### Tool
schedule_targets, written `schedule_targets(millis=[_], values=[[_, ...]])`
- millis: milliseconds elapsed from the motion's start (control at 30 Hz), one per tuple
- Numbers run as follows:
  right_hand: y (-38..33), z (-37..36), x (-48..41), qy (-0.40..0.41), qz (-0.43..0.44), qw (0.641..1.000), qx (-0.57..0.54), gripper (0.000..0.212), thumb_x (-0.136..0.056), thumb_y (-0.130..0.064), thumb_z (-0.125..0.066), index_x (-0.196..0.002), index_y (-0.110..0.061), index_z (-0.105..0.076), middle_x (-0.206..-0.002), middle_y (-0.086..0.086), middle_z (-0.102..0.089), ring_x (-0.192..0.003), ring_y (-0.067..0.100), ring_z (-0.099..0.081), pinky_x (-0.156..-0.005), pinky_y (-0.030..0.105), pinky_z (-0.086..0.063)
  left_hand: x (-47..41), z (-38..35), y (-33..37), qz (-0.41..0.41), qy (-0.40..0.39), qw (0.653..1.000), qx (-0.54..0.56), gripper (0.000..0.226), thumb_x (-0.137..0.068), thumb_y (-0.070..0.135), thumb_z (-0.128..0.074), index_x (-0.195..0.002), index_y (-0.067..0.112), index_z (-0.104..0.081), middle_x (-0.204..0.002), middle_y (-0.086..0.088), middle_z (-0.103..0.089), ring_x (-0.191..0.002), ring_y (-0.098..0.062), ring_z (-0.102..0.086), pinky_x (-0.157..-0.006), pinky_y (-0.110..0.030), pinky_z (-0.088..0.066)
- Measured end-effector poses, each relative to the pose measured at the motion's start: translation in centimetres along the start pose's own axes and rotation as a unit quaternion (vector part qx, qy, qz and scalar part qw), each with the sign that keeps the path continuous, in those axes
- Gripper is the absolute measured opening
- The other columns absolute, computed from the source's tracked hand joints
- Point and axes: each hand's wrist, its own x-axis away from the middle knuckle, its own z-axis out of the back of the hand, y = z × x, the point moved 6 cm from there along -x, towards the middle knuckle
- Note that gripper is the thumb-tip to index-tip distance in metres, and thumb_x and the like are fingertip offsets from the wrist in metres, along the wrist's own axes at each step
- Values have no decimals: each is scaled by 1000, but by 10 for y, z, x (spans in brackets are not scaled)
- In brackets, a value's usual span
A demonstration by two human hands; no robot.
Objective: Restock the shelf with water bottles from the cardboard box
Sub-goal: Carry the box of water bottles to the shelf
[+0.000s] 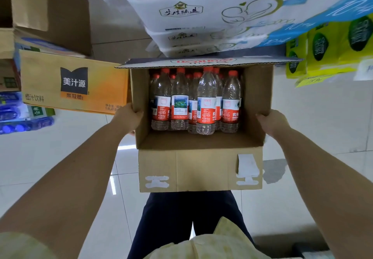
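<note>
Cardboard box (199, 170) held above glossy tiled floor (323, 127).

A small shop's stock aisle is showing here: white multipacks of tissue paper (201, 12) are piling up ahead, an orange juice-drink carton (74, 83) is sitting beside shrink-wrapped bottles (12, 121), yellow-green packs (323, 48) are hanging over a price tag (310, 80), and glossy floor tiles (323, 117) are running underneath

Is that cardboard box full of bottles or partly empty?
Partly empty. The water bottles are bunched against the far side of the open cardboard box; a strip of bare cardboard shows inside in front of them.
</note>
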Motion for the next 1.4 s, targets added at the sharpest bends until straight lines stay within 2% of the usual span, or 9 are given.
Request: schedule_targets(millis=[67, 233, 400, 567, 667, 900, 967, 1067, 1400], values=[[-1, 1, 0, 3, 12, 1000, 21, 36, -98, -25, -46, -118, 2, -60, -115, 22, -63, -105, 38, -57, -80, 31, -38, 1, 0, -1, 25, -22, 999, -23, 24, -103, 28, -39, -118, 12, -49, -107, -10, -60, -84, -35, -67, -52, -30, -52], [-4, 6, 2, 14, 52, 997, 61, 32, -97, -21, -46, -110, 2, -64, -107, 23, -65, -98, 37, -58, -78, 33, -41, -2, 7, -4, -24, -22, 996, -81, 34, -101, 28, -43, -88, 2, -60, -78, -15, -68, -68, -28, -67, -76, -37, -54], [-9, 15, 5, 26, 70, 994, 81, 27, -94, -18, -49, -102, 2, -66, -98, 21, -65, -81, 28, -48, -73, 31, -38, -1, 13, -1, -51, -16, 997, -56, 28, -99, 24, -49, -74, 12, -53, -74, -10, -62, -66, -23, -61, -54, -28, -43], [-12, 28, 23, 26, 80, 992, 97, 24, -92, -19, -52, -92, 0, -66, -82, 13, -58, -79, 29, -50, -70, 31, -39, 16, 19, -13, -33, -36, 998, -36, 22, -97, 22, -53, -84, 5, -57, -76, -15, -64, -65, -26, -62, -53, -29, -43], [-12, 36, 46, 15, 74, 991, 108, 24, -91, -21, -53, -88, -1, -66, -80, 13, -59, -78, 30, -52, -68, 31, -39, 37, 24, -26, -23, -61, 998, -19, 23, -96, 19, -53, -93, -2, -60, -81, -22, -66, -68, -32, -64, -58, -33, -51], [-31, 65, 122, -3, 90, 987, 130, 18, -89, -18, -57, -87, -2, -66, -81, 14, -61, -82, 33, -59, -69, 31, -42, 113, 60, -57, -13, -64, 998, -16, 14, -98, 16, -54, -91, 4, -56, -73, -14, -60, -60, -24, -59, -49, -27, -43], [-42, 73, 145, -7, 105, 982, 155, 20, -88, -18, -57, -92, -1, -67, -84, 14, -61, -82, 32, -58, -69, 30, -42, 137, 73, -73, -11, -57, 998, -5, 13, -97, 16, -54, -92, 5, -57, -77, -15, -64, -63, -25, -62, -51, -28, -46], [-62, 81, 171, -9, 122, 975, 186, 23, -87, -19, -56, -96, -1, -67, -86, 14, -61, -81, 31, -56, -69, 30, -41, 167, 87, -97, -4, -31, 999, 18, 16, -94, 18, -58, -100, 3, -59, -92, -18, -66, -78, -29, -66, -69, -38, -56], [-156, 75, 253, -44, 239, 912, 329, 19, -90, -25, -51, -87, -10, -62, -88, 9, -63, -83, 25, -59, -70, 33, -47, 253, 106, -206, 47, 64, 996, 39, 22, -91, 27, -62, -99, 7, -65, -93, -7, -62, -85, -21, -58, -74, -32, -42]])
